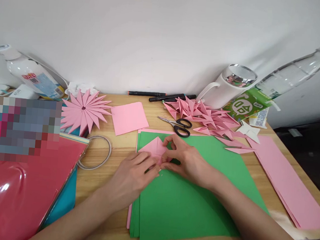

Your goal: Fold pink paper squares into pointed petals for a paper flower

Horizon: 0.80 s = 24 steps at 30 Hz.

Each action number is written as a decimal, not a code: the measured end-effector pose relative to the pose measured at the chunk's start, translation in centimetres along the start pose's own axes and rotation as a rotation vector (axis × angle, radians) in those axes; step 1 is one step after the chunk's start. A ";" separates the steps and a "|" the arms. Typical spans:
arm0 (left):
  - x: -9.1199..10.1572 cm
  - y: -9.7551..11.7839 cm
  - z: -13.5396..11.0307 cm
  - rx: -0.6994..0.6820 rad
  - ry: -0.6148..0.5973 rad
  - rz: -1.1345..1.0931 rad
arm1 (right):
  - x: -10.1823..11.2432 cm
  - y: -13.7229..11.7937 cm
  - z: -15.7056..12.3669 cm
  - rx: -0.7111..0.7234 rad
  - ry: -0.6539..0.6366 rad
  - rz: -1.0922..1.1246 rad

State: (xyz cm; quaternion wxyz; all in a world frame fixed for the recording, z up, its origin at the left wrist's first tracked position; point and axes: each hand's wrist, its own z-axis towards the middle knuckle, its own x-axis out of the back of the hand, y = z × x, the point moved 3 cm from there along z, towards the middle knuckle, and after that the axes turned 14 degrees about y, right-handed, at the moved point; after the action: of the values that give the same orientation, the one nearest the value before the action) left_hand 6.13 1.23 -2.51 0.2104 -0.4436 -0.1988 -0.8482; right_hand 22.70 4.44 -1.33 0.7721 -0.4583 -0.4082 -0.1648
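Note:
A small pink folded paper piece (pixel 154 148) with a pointed top lies on the green paper stack (pixel 192 201) near its far left corner. My left hand (pixel 132 175) presses its fingertips on the piece's lower edge. My right hand (pixel 183 157) pinches the piece's right side with fingers bent. Both hands meet over the paper.
Black-handled scissors (pixel 177 126), a pink square sheet (pixel 128 117), a pink paper fan flower (pixel 84 110) and a pile of folded pink points (pixel 205 118) lie behind. Pink strips (pixel 289 183) sit at the right, a red folder (pixel 22 186) left, markers (pixel 167 96), a white jug (pixel 227 86) and bottles at the wall.

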 end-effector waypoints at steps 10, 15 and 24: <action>0.5 0.5 0.2 -0.030 -0.091 0.046 | 1.5 1.0 0.3 -0.026 -0.036 -0.181; 1.0 0.5 0.6 -0.049 -0.107 0.046 | 1.7 1.8 0.3 -0.078 -0.057 -0.166; 2.6 0.0 0.9 -0.114 -0.099 -0.024 | 2.0 2.7 0.7 -0.087 -0.074 -0.043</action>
State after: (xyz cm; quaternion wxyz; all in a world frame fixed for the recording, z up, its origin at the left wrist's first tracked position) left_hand 5.36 1.24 0.15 0.1645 -0.4939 -0.1658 -0.8376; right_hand 25.25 6.67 -1.12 0.7322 -0.4882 -0.4388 -0.1820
